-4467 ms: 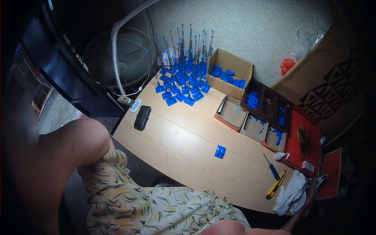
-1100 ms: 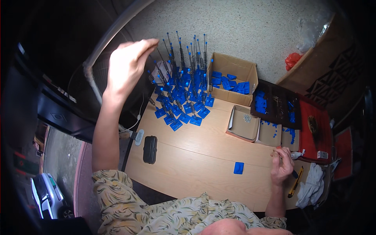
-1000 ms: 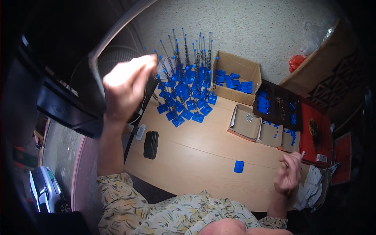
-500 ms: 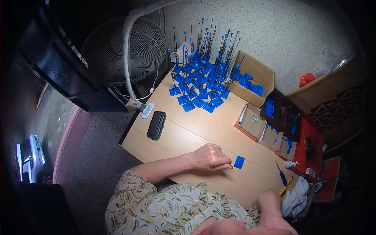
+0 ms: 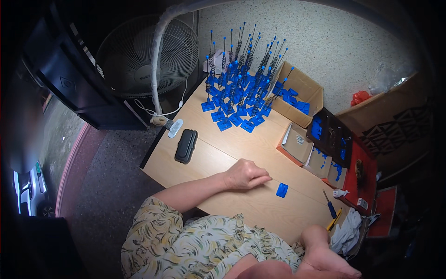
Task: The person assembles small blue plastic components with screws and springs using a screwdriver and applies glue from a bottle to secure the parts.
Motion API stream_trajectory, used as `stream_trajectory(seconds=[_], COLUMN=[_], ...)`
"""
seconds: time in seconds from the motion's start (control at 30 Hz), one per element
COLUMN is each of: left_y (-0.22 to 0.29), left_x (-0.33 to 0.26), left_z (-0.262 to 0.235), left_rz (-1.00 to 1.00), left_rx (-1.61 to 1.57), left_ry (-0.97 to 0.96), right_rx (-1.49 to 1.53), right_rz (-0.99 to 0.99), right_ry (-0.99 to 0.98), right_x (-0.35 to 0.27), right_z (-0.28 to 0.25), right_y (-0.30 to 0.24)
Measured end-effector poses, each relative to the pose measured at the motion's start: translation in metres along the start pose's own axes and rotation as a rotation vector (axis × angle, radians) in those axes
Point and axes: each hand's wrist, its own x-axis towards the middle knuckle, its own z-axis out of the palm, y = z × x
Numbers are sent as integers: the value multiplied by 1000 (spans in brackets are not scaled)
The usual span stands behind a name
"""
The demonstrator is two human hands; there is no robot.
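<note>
**My hand next to the small blue piece**

I sit at a big wooden table. Behind it stands one big round fan.

At the far end of the table there is a big bunch of blue stands with thin springy rods sticking up. There are too many for me to count. Just beside them is one open brown box with more blue bits in it. Along the right side I see one dark tray and three little boxes in a row.

One black case lies flat on the table, well apart from my hand.

My left hand rests on the table. The fingers are curled in loosely and point to the right. It holds nothing. One small blue piece lies flat near my fingertips, a bit to the right and closer to me. It does not touch my hand.

My right hand is low at the table's near edge. I cannot tell if it is open or closed.

Near the right edge lie one blue screwdriver, one yellow tool and one white rag.
</note>
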Motion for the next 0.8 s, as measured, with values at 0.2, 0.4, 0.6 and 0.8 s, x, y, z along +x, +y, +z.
stream_trajectory(seconds=[0.2,0.4,0.6,0.8], left_y=[-4,-16,-23,-32], left_x=[10,15,17,15], left_z=[-6,-7,-9,-10], left_rz=[-138,-384,-501,-542], left_rx=[-76,-426,-573,-642], left_ry=[160,125,90,68], right_rx=[26,6,123,226], right_rz=[314,1434,1554,1621], right_ry=[43,-102,-85,-40], right_x=[-53,-146,-178,-175], right_z=[-15,-28,-44,-43], right_y=[10,41,47,54])
